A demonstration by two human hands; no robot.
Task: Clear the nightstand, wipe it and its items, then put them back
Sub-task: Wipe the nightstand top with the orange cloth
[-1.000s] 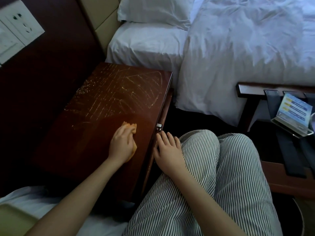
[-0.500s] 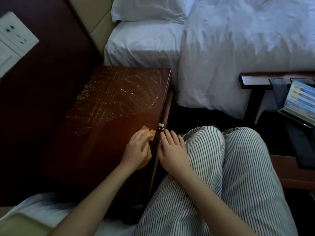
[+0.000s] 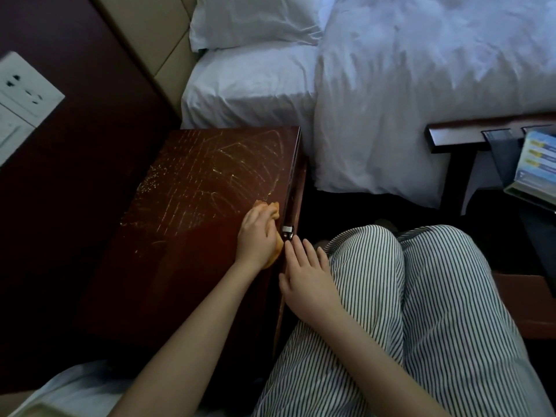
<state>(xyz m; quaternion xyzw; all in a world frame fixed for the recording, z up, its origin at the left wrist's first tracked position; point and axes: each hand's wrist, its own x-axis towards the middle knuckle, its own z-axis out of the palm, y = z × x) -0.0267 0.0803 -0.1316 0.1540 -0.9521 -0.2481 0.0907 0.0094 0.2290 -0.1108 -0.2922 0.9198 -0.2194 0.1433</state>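
The left hand (image 3: 257, 236) is cupping the cloth (image 3: 272, 207) under curled fingers at the nightstand (image 3: 195, 206)'s front edge; the right hand (image 3: 307, 275) is lying flat alongside.

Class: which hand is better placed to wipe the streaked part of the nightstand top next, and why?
Left: the left hand holds the cloth on the nightstand top, beside the streaks; the right hand rests empty beside the thigh.
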